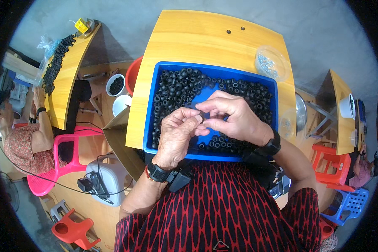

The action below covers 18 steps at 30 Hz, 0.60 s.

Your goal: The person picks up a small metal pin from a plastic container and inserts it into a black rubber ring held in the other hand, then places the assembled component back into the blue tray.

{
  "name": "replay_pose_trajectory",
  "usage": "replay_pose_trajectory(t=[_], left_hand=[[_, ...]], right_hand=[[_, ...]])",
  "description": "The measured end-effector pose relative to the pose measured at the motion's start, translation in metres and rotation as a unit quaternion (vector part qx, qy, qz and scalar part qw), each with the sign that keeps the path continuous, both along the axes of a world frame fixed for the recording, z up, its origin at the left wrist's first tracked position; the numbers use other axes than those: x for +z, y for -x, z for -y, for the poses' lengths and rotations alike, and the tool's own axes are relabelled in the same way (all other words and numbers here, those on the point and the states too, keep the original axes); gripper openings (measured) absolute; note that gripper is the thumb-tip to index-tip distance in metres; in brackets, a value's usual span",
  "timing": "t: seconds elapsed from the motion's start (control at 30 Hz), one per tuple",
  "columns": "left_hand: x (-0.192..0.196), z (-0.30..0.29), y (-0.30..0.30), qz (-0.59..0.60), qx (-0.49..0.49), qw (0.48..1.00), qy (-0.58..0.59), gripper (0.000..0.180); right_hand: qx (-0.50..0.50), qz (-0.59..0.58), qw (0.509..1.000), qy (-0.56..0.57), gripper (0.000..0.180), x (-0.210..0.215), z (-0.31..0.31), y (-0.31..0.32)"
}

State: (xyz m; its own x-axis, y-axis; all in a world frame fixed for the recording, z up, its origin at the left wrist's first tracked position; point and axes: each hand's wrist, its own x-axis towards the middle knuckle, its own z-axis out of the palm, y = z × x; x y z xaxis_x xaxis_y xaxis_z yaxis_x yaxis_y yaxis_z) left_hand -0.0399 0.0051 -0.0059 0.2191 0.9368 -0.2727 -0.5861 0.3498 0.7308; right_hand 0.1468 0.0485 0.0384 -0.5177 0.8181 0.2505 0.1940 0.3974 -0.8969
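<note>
Both hands (206, 122) over blue tray (152, 105)

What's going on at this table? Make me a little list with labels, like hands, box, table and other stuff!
left hand: pinches a small black ring at its fingertips
right hand: meets the left hand on the same ring, fingers curled
box: blue tray full of black rings, bare blue patch in the middle
table: yellow wooden desk under the tray
dish: clear round dish of small silvery parts, far right corner of the desk
wrists: black watch on each
nearby: another person sits at a desk to the left, on a pink chair
</note>
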Motion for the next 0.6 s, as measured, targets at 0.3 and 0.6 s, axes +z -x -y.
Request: replay_pose_trajectory(t=[0.3,0.6], left_hand=[[-0.005,0.001,-0.001,-0.085,0.009,0.996,-0.010,0.007],[0.000,0.000,-0.004,-0.121,0.016,0.992,-0.009,0.011]], right_hand=[[0.058,0.341,0.914,-0.213,0.034,0.014,0.000,0.009],[0.037,0.323,0.920,-0.217,0.024,0.010,0.000,0.003]])
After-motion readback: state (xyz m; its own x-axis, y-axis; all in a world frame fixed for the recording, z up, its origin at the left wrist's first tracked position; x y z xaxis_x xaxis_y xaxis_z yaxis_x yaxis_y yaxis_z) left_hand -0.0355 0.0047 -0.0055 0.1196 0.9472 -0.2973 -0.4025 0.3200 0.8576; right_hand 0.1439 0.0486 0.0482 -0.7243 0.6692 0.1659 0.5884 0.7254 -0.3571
